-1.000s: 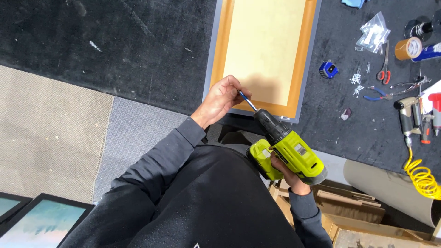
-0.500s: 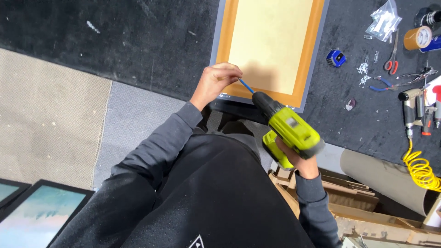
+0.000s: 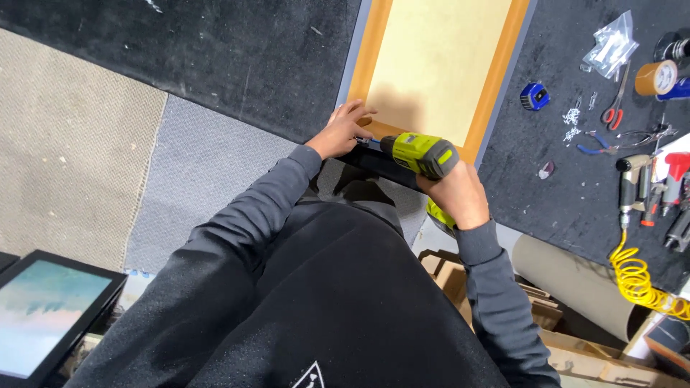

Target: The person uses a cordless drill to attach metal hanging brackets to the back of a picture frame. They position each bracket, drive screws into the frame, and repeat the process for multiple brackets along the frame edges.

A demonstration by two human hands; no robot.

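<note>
We see the right hand (image 3: pixel 454 192) wrapped around the grip of the lime-green cordless drill (image 3: pixel 420 153), bit aimed at the near rail of the wooden frame (image 3: pixel 496 79) | left hand (image 3: pixel 343 131) pressed flat on that rail, fingers spread, beside the bit | clear plastic bag (image 3: pixel 609 49) and tape roll (image 3: pixel 655 77) lie far right on the black bench (image 3: pixel 215 57)

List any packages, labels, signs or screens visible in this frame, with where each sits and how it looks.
Clear plastic bag: top right on the black mat, crumpled, see-through, contents too small to tell.
Framed picture: bottom left corner, flat rectangle, black border, pale blue-green and pinkish image; could be a screen, cannot tell.
Cardboard boxes: below the table edge by the right forearm, brown, open.
Tape roll: far right, round, brown.
</note>
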